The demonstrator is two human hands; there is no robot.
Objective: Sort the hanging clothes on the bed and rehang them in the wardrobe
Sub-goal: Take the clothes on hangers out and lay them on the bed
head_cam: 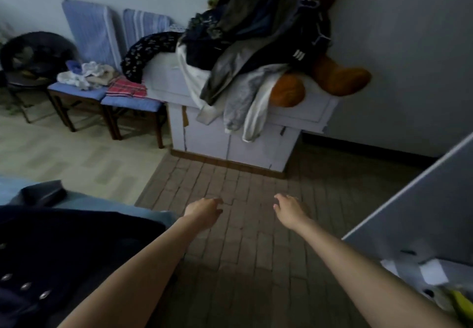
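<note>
Head view: both hands empty, fingers loosely curled over the brick floor; the dark buttoned coat (64, 251) lies on the bed, nearer the left hand (204, 212) than the right hand (289, 211).

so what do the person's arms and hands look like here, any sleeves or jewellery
Both forearms are bare right up to the bottom edge of the picture, with no sleeve or cuff showing. The left hand and right hand wear no gloves, and no watch, bracelet or ring can be made out, though the picture is dim and a little blurred. The fingernails look short; polish cannot be told.
</note>
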